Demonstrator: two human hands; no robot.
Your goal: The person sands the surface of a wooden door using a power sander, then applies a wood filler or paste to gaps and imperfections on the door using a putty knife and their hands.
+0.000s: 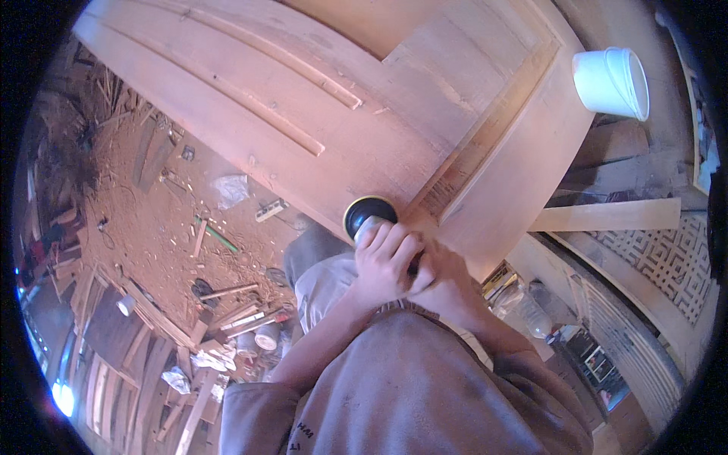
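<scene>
Both of my hands are closed round a disc sander (367,215), which has a round black pad with a yellowish rim and a silvery head. My left hand (385,260) wraps the part just behind the head. Close against it, my right hand (441,274) grips the body farther back, and the fingers hide most of that body. The pad is over the near edge of a large wooden door panel (303,125) with carved grooves and a recessed frame. Whether the pad touches the wood, I cannot tell.
A white bucket (610,82) stands at the panel's right. Beyond its right edge lie a board (614,215) and a lattice-patterned panel (660,262). Shavings and wood scraps litter the floor at left, with a power strip (271,210) near the panel and a green stick (218,235).
</scene>
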